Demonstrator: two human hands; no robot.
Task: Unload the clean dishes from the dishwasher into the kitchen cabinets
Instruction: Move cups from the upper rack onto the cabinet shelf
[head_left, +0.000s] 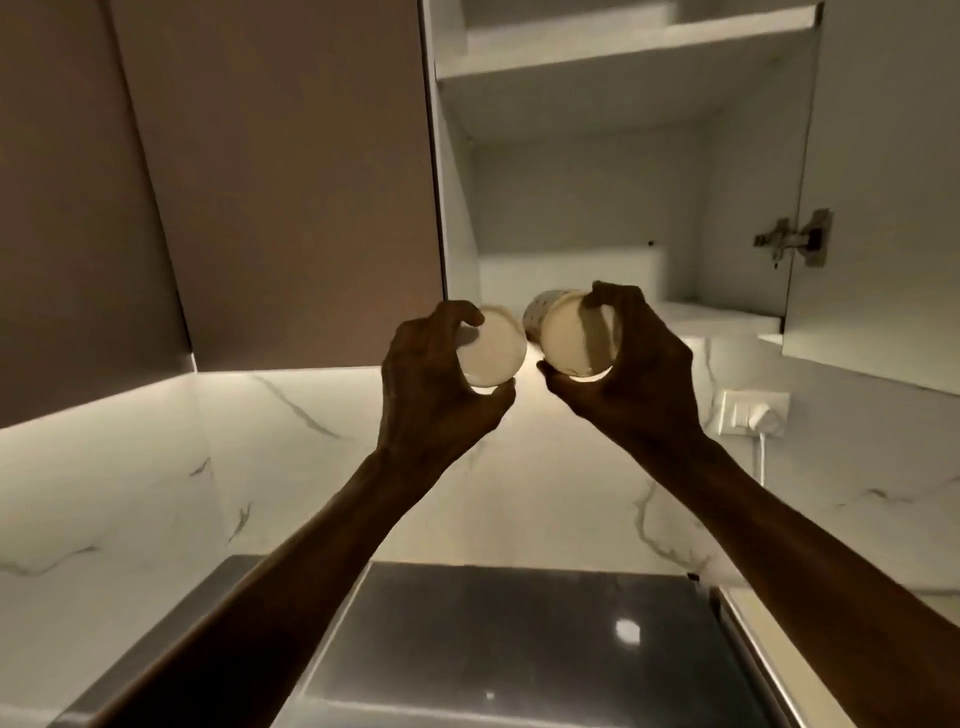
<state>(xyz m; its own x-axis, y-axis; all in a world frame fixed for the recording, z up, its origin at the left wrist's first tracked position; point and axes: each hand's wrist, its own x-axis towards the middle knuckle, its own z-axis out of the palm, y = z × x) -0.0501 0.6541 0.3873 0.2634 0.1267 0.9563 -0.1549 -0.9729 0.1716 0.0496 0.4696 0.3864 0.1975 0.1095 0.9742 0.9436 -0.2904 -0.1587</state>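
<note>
The left cup (493, 353) and right cup (566, 340) were held side by side just below the open cabinet (582, 197), the left hand (431, 379) curled round one and the right hand (639, 374) round the other. Neither had reached the cabinet's lower shelf (717, 314); the dishwasher was out of view, so what remained could not be told. Under the cabinet ran a lit marble wall (260, 441) with a socket (753, 413), then a steel worktop (519, 639).

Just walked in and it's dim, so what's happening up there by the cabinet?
A person grips a pale cup in each hand: the left hand holds the left cup, the right hand the right cup, bottoms facing the camera. Both are raised just below the open cabinet, neither yet set inside.
</note>
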